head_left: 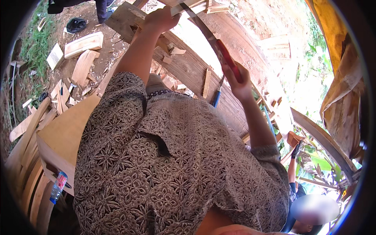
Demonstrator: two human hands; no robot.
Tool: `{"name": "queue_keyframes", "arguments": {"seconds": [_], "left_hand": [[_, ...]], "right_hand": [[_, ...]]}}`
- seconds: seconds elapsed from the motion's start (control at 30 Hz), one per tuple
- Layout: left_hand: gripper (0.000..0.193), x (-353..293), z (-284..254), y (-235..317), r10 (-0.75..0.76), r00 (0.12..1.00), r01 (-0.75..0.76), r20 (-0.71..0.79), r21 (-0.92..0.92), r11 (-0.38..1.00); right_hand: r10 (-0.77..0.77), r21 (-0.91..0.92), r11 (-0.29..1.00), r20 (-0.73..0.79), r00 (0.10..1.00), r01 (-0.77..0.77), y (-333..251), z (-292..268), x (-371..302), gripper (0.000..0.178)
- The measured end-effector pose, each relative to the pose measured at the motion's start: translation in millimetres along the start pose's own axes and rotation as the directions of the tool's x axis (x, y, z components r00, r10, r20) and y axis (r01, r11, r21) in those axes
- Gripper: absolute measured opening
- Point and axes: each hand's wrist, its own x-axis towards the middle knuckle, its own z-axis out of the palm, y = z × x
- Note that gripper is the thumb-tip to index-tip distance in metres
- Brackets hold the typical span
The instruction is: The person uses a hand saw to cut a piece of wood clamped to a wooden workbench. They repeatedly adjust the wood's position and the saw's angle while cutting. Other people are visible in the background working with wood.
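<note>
My right hand (238,81) is closed round the red handle (229,60) of a hand saw. Its dark blade (200,24) slants up and left, with the tip beside a pale piece of wood (177,9) at the top. My left hand (159,20) is closed on that pale piece; the fingers' far side is hidden. Under both hands runs a broad wooden plank (188,58), bearing offcuts (178,51) and a loose wooden strip (206,83). A blue-handled tool (216,98) with a thin pointed end lies below my right hand.
Cut boards (84,44) and scraps litter the ground at left, with a black bag (76,25). A plastic bottle (58,188) stands by a pale wooden panel (66,129). Someone's leg (102,11) shows at top left. At lower right a co-worker's gloved hand (297,149) touches a brown wood block (293,138).
</note>
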Motion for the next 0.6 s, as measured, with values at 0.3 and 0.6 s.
{"name": "queue_keyframes", "arguments": {"seconds": [0.3,0.6], "left_hand": [[0.058,-2,5,-9,0.037,0.996,-0.035,-0.086,0.025,0.999],[0.055,0,-13,16,0.037,0.997,-0.033,0.066,-0.059,0.998]], "right_hand": [[-0.143,-0.166,0.972,0.147,0.979,0.167,-129,-36,49,0.028],[-0.125,-0.26,0.959,-0.036,0.991,0.111,-91,48,138,0.04]]}}
